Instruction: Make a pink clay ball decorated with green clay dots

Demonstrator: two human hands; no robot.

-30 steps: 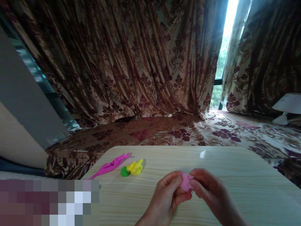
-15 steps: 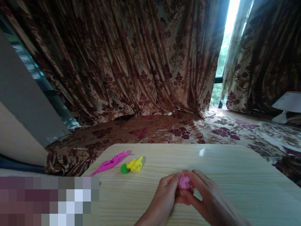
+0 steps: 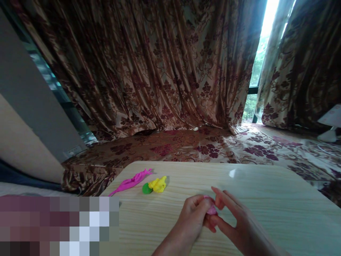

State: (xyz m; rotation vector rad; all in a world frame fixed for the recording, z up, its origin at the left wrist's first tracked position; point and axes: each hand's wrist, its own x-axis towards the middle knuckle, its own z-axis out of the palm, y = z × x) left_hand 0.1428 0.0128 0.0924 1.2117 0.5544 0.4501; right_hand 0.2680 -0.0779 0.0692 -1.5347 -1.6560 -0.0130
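Between the thumb and fingers of my left hand [image 3: 194, 215] sits a small lump of light pink modelling clay [image 3: 212, 209], partly covered by the thumb. My right hand [image 3: 239, 217] is just to its right, fingers spread and the index finger lifted off the lump. The right thumb tip is close against the lump's lower edge; I cannot tell whether it touches. Farther left on the table lie a long twisted strip of magenta clay [image 3: 133, 180], a crumpled yellow clay piece [image 3: 158, 184] and a flat green round piece [image 3: 146, 188] touching the yellow one.
The pale wood-grain table [image 3: 266, 192] has rounded far corners. Behind it is a ledge with floral cloth [image 3: 170, 145], and patterned curtains [image 3: 165, 71] hang above. A white lamp [image 3: 330, 122] stands at the far right. Blurred blocks hide the lower left.
My right index finger has come off the pink clay and the right hand has opened. The left thumb now lies farther over the lump. The whole view has shifted slightly.
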